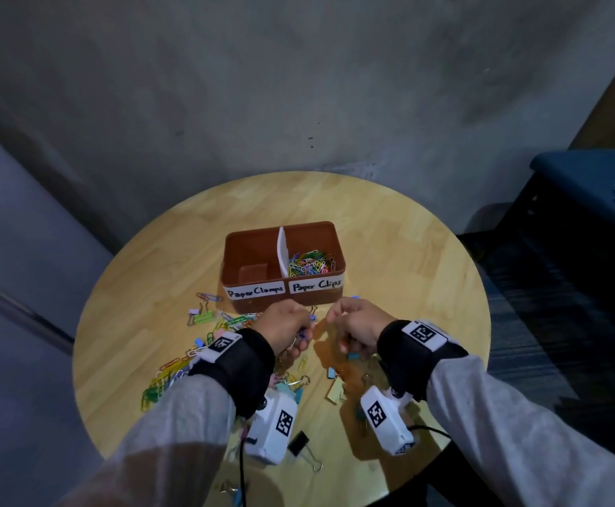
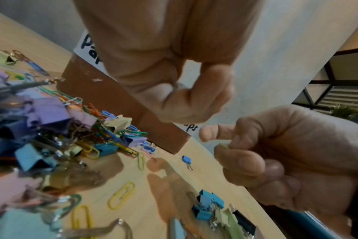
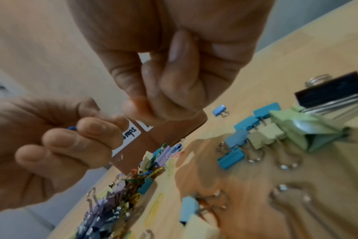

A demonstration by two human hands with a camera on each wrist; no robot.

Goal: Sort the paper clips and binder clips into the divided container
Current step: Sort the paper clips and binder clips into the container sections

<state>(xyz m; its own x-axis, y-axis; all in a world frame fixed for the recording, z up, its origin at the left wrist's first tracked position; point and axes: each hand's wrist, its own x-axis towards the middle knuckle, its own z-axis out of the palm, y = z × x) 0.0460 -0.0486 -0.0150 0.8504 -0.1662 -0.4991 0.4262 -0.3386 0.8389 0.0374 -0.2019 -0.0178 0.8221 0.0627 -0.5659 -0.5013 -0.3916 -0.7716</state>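
Nearest us, our grey sleeves and the white tagged wrist cameras cover part of the round pale wooden worktop [image 1: 390,250], whose near edge is cut off. A black metal binder clip [image 1: 298,442] with folded wire handles lies between the two wrist cameras.

Our left hand [image 1: 286,329] is curled, its fingers closed on something small and blue; in the right wrist view only a blue tip [image 3: 71,128] shows between the fingers, and we cannot make out what kind of clip it is. Our right hand [image 1: 357,325] is curled too. In the left wrist view a thin yellowish sliver [image 2: 223,145] sits pinched between thumb and fingers, too small to identify. The two hands hover close together, apart, above the worktop just in front of the container.

Under and left of the left hand sprawls a tangled heap of coloured wire paper clips and pastel binder clips [image 2: 57,116], blurred in the close views. Below the right hand lie blue and pale green folded-metal binder clips [image 3: 253,134].

Beyond the hands stands the brown rectangular plastic container [image 1: 331,232] with a white divider [image 1: 282,254]. Its right compartment, labelled "Paper Clips", holds a pile of coloured paper clips [image 1: 309,263]; the left, labelled "Paper Clamps", shows only its brown floor.
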